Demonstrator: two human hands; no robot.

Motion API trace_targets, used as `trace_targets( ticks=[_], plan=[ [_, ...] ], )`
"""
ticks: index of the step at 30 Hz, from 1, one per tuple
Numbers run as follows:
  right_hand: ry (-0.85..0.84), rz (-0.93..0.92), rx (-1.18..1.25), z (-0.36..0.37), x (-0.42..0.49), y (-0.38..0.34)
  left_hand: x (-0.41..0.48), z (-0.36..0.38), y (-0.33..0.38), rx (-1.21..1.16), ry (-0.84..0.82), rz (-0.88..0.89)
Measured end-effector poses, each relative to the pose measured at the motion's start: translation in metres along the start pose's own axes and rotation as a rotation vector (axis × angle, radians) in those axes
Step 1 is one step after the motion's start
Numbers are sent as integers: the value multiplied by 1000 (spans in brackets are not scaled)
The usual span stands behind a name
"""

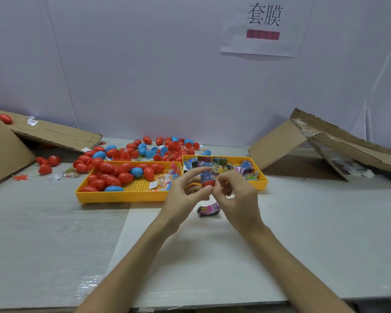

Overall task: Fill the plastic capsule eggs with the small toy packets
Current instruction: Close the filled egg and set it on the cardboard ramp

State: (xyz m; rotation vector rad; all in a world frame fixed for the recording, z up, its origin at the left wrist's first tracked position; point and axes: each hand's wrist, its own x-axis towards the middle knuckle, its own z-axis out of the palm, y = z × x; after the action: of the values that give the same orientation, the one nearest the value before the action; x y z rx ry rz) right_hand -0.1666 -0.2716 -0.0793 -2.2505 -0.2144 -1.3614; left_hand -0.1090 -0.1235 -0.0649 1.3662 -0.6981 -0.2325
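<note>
Red egg [207, 184] clamped in our left grip [185, 192], right grip [235, 196] pinching a packet [206, 176] at its mouth; second packet [209, 210] lies on the worktop [303, 222] just below both grips.

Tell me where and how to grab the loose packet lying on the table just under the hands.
Pinch the loose packet across its narrow width, near the middle, coming straight down from above. It lies crumpled on the table with folds raised, so fingertips can likely close on its long edges.
</note>
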Motion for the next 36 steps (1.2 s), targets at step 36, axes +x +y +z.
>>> trace_targets(
  ticks=[36],
  plan=[
    [-188, -168, 35, 3, 0, -5, 4, -2, -10, 161, 161, 73]
  ],
)
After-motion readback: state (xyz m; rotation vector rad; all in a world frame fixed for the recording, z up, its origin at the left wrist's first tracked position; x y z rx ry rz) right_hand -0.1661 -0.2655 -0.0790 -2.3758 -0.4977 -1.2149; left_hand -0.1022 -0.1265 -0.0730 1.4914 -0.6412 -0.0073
